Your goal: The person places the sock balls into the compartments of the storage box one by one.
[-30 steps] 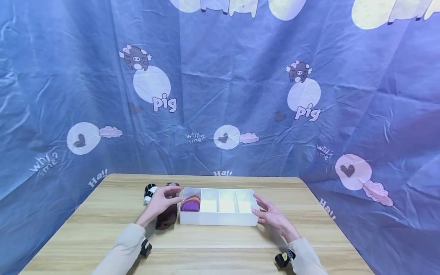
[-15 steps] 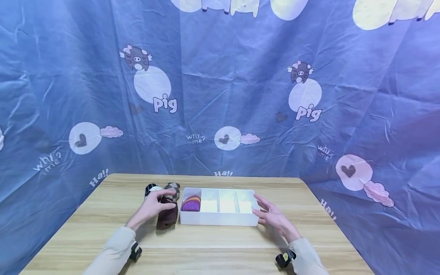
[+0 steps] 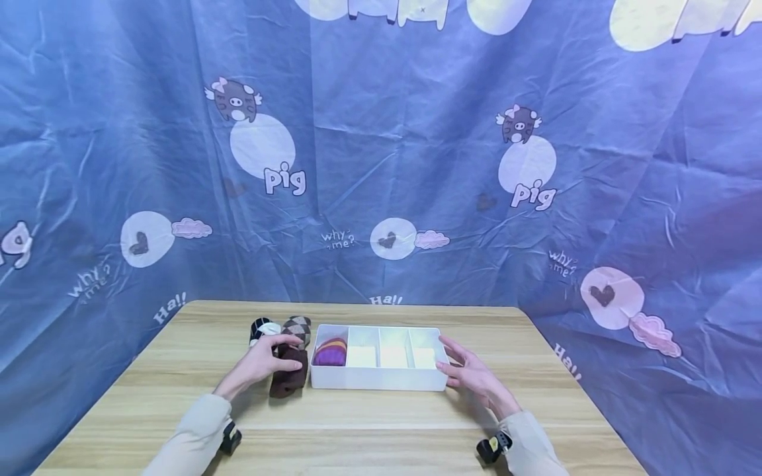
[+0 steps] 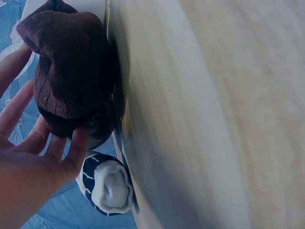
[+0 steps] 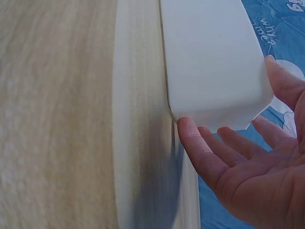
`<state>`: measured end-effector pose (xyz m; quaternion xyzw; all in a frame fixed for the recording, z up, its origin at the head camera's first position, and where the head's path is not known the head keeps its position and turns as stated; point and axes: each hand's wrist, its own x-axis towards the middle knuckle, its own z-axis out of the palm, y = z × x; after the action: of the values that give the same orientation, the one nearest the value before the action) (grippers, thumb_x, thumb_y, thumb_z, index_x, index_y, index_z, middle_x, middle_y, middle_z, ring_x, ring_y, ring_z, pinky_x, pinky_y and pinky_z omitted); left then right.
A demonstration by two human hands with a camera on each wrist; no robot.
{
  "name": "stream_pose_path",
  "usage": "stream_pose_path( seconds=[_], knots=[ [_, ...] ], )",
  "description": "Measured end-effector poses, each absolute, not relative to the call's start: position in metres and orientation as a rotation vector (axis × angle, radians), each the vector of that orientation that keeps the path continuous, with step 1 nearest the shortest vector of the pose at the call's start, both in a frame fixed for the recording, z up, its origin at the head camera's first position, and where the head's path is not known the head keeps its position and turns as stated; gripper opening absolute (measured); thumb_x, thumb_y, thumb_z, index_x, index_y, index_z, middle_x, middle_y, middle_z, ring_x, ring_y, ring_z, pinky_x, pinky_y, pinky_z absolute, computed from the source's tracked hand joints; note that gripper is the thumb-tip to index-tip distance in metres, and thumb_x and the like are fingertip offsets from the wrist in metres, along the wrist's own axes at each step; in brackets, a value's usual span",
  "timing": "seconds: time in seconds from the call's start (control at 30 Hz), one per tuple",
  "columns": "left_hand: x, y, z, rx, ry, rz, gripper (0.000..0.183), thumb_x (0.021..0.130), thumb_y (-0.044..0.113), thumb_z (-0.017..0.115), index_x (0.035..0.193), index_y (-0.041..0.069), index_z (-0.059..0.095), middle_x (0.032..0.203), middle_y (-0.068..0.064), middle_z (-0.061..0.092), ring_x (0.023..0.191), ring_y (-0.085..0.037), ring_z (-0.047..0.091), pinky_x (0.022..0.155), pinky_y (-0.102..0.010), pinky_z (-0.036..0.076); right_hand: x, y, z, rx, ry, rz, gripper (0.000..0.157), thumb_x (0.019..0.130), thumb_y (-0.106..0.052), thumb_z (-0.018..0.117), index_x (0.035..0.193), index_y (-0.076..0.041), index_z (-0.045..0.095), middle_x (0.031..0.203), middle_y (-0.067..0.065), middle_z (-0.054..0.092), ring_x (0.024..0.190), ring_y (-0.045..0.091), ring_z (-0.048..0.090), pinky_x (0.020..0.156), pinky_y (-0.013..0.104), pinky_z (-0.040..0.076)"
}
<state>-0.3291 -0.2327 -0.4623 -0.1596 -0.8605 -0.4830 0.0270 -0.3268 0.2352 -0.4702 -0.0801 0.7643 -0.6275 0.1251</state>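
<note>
My left hand (image 3: 262, 359) is at a rolled dark brown sock (image 3: 290, 374) just left of a white divided box (image 3: 381, 379). In the left wrist view its fingers are spread along the side of the brown sock (image 4: 76, 62). Behind the sock lie a grey-and-brown checkered rolled sock (image 3: 300, 328) and a black-and-white one (image 3: 260, 326). The box's leftmost compartment holds a purple sock bundle with an orange stripe (image 3: 331, 353). My right hand (image 3: 473, 373) touches the box's right end, fingers fairly straight; the right wrist view shows fingertips against the box wall (image 5: 214, 62).
The light wooden table (image 3: 369, 443) has its far edge close behind the box and socks. A blue printed cloth (image 3: 381, 165) hangs around the back and sides. Small black cameras (image 3: 231, 438) are worn on both wrists.
My left hand has moved left and slightly down from the box's left end to the brown sock, uncovering the checkered sock. My right hand stays at the box's right end.
</note>
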Motion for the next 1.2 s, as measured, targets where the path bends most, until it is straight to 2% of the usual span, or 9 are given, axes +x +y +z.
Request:
stream_pose_path(
  seconds=[0.17,0.33,0.53,0.7,0.83,1.07,1.2],
  knots=[
    [-0.3272,-0.2330,-0.4624,-0.591,-2.689,-1.446,0.051,0.074,0.016,0.084,0.119,0.000,0.066,0.115,-0.020,0.065,0.103,-0.027,0.058,0.088,-0.032,0.048,-0.3263,0.2358,-0.4710,-0.237,2.226,-1.833,0.079,0.092,-0.022,0.069,0.156,-0.015,0.024,0.160,0.027,0.013,0.140,0.046,0.032,0.098,0.042,0.051],
    [-0.3273,-0.2341,-0.4647,-0.691,-2.714,-1.389,0.049,0.075,0.013,0.083,0.119,-0.002,0.065,0.113,-0.021,0.064,0.095,-0.023,0.057,0.077,-0.025,0.050,-0.3267,0.2359,-0.4711,-0.234,2.246,-1.807,0.079,0.091,-0.022,0.069,0.156,-0.013,0.025,0.159,0.029,0.014,0.130,0.034,0.046,0.092,0.037,0.054],
    [-0.3266,-0.2334,-0.4650,-0.765,-2.716,-1.339,0.045,0.076,0.013,0.083,0.115,-0.001,0.067,0.112,-0.020,0.066,0.096,-0.020,0.057,0.078,-0.026,0.049,-0.3263,0.2362,-0.4687,-0.244,2.247,-1.780,0.079,0.092,-0.021,0.068,0.156,-0.012,0.023,0.158,0.031,0.012,0.114,0.021,0.056,0.088,0.036,0.055],
    [-0.3278,-0.2328,-0.4654,-0.786,-2.716,-1.293,0.043,0.075,0.014,0.083,0.112,0.000,0.069,0.118,-0.019,0.068,0.103,-0.023,0.058,0.083,-0.026,0.047,-0.3252,0.2354,-0.4667,-0.223,2.268,-1.771,0.077,0.092,-0.021,0.068,0.155,-0.013,0.025,0.158,0.031,0.013,0.123,0.027,0.052,0.091,0.039,0.054],
    [-0.3287,-0.2329,-0.4658,-0.751,-2.721,-1.289,0.039,0.073,0.013,0.084,0.109,0.003,0.071,0.113,-0.016,0.069,0.098,-0.020,0.058,0.081,-0.025,0.047,-0.3244,0.2347,-0.4664,-0.216,2.267,-1.779,0.076,0.093,-0.020,0.068,0.155,-0.012,0.026,0.158,0.031,0.014,0.128,0.032,0.047,0.093,0.041,0.053],
    [-0.3284,-0.2333,-0.4670,-0.703,-2.710,-1.294,0.034,0.072,0.009,0.084,0.104,0.002,0.073,0.106,-0.013,0.071,0.092,-0.015,0.057,0.078,-0.024,0.047,-0.3242,0.2340,-0.4671,-0.211,2.272,-1.790,0.075,0.093,-0.021,0.068,0.155,-0.014,0.027,0.159,0.030,0.015,0.136,0.044,0.040,0.087,0.037,0.055],
    [-0.3278,-0.2342,-0.4666,-0.701,-2.688,-1.269,0.033,0.073,0.010,0.084,0.104,0.004,0.074,0.104,-0.012,0.071,0.092,-0.015,0.058,0.080,-0.024,0.047,-0.3242,0.2333,-0.4667,-0.203,2.277,-1.788,0.075,0.092,-0.021,0.068,0.155,-0.014,0.027,0.159,0.030,0.015,0.135,0.045,0.041,0.085,0.035,0.055]
  ],
)
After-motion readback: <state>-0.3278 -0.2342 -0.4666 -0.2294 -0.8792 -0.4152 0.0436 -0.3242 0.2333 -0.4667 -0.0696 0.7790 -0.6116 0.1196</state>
